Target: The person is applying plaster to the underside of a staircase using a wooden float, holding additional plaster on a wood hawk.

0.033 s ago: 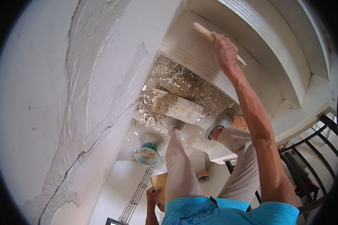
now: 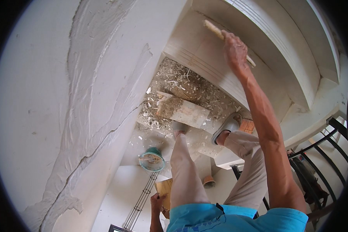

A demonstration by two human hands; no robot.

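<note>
My right hand (image 2: 235, 50), arm stretched forward, is closed around the handle of a slim, pale brush (image 2: 214, 29). The brush's cream, fuzzy end points up and left over the stair tread (image 2: 199, 40); whether it touches the surface I cannot tell. Low in the view, beside my left leg, my left hand (image 2: 157, 202) has its fingers closed on the edge of a yellow-brown board (image 2: 165, 189), partly hidden behind my leg. Cracked grey plaster (image 2: 98, 69) runs down the white wall on the left.
Pale debris (image 2: 181, 79) litters the landing around a flat slab (image 2: 187, 112) in front of my feet. A green bucket (image 2: 151, 159) stands left of my legs, near a metal rod frame (image 2: 141, 199). Black railings (image 2: 317, 149) line the right; curved steps (image 2: 278, 34) rise ahead.
My right hand and the brush have shifted slightly to the right and forward. My left hand and the board look unmoved.
</note>
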